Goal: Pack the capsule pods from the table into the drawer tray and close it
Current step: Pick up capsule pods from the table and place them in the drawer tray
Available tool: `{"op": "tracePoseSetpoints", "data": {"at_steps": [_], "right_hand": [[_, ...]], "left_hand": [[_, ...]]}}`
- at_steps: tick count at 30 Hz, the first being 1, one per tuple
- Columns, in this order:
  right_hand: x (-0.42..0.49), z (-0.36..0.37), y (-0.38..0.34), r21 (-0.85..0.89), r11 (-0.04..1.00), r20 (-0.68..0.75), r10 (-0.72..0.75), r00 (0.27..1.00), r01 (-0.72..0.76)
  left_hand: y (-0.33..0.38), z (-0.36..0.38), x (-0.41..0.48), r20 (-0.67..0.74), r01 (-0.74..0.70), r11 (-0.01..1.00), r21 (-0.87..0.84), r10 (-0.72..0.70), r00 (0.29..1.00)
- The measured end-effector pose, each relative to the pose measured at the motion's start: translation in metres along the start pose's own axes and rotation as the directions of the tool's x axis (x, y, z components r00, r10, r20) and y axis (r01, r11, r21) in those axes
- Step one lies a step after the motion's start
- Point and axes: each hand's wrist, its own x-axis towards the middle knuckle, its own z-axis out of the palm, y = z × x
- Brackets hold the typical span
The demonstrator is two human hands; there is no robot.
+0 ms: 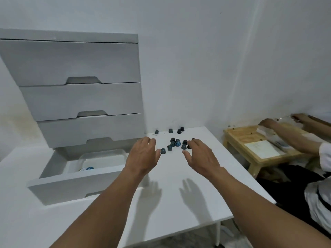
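While left hand (143, 154), right hand (200, 156) hover spread, dark domed pods (176, 144), perhaps plastic

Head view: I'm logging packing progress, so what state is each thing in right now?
bottom drawer, pulled open.
upper drawers, all three shut.
tray, sitting in the bottom drawer, with blue pods already in it.
capsule pods, loose and scattered on the table, not yet packed.
left hand, open and empty, above the table.
right hand, open and empty, fingers over the capsule pods.
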Motion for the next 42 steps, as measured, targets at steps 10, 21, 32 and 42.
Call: {"op": "tracePoseSetpoints", "data": {"at_steps": [10, 21, 32, 42], "right_hand": [[0.047, -0.009, 0.128, 0.016, 1.000, 0.104, 0.002, 0.995, -0.004], [0.110, 0.035, 0.214, 0.017, 0.994, 0.182, 0.102, 0.978, -0.107], [0.194, 0.103, 0.265, -0.007, 0.975, 0.284, 0.216, 0.934, -0.224], [0.225, 0.183, 0.297, -0.002, 0.969, 0.431, 0.222, 0.875, -0.245]], "left_hand": [[0.099, 0.068, 0.070, 0.110, 0.100, 0.992, -0.081, -0.090, 0.990], [0.121, 0.160, 0.154, 0.310, 0.092, 0.991, -0.099, -0.057, 0.949], [0.101, 0.267, 0.243, 0.462, 0.102, 0.983, -0.150, -0.022, 0.887], [0.089, 0.366, 0.262, 0.545, 0.109, 0.971, -0.213, 0.025, 0.838]]}}
